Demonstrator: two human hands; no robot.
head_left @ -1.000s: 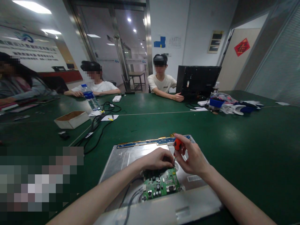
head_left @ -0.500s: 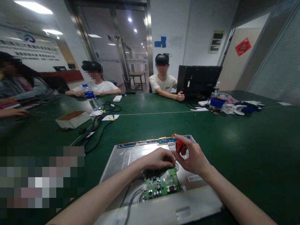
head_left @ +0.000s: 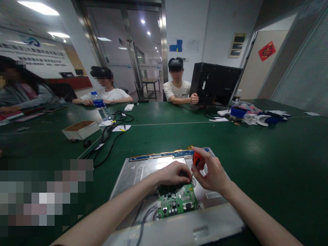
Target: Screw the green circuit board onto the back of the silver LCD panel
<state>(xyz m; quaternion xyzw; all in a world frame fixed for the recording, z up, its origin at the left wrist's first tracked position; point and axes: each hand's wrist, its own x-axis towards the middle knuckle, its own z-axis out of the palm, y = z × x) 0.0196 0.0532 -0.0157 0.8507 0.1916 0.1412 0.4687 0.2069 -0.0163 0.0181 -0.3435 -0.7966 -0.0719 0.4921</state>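
Note:
My right hand (head_left: 214, 172) grips the red and black handle of a screwdriver (head_left: 198, 160), its thin shaft pointing down at the upper right corner of a green circuit board (head_left: 176, 201). Beside the shaft, the fingers of my left hand (head_left: 176, 173) are pinched together; whatever lies between them is hidden. The board sits on the silver metal back of a display panel (head_left: 143, 172). Along the panel's far edge runs a narrow blue circuit strip (head_left: 159, 156). Grey cables (head_left: 145, 218) lead from the board's left side toward me.
On the green table (head_left: 269, 164), an open white box (head_left: 81, 130), black cables (head_left: 110, 140) and a water bottle (head_left: 101, 107) stand at left. Across from me a person holds a black monitor (head_left: 215, 83). Gloves (head_left: 258, 119) and a blue box (head_left: 238, 112) lie at right.
The screwdriver handle in my right hand has turned slightly; my left hand stays in place. Across the table, the person has raised and tilted the monitor. A hand at far left has withdrawn.

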